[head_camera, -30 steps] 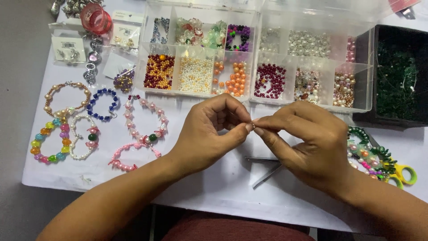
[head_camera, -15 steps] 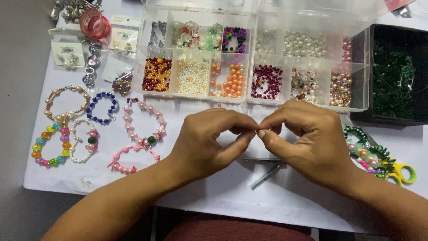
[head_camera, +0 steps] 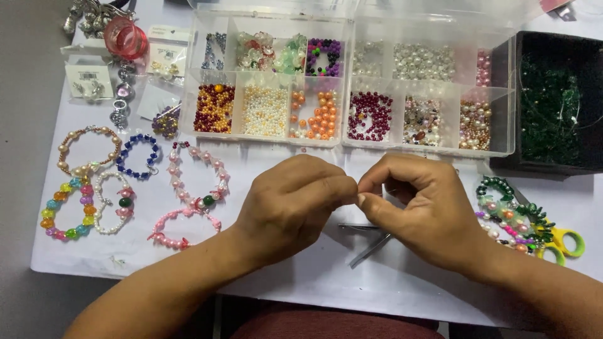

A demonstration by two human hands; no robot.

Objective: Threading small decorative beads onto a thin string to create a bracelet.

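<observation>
Left hand (head_camera: 295, 204) and right hand (head_camera: 418, 207): fingertips pinched together on something too small to identify. Finished beaded bracelets: pink pearl bracelet (head_camera: 182, 229) beside left hand. Metal tweezers (head_camera: 370, 242) beneath, untouched.

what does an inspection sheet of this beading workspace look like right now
surface: white cloth over a table, edges hanging toward the person
job's things: something tiny pinched where both hands' fingertips meet, too small to tell; tweezers lie under the hands
clutter: clear bead organizer with sorted compartments; finished bracelets to the left; black box of green beads; yellow-green scissors; earring cards
grippers: left hand and right hand, each grip pinched shut, fingertips touching at the middle
cables: nothing seen
surroundings: grey floor on the left, dark red seat below the table edge
</observation>
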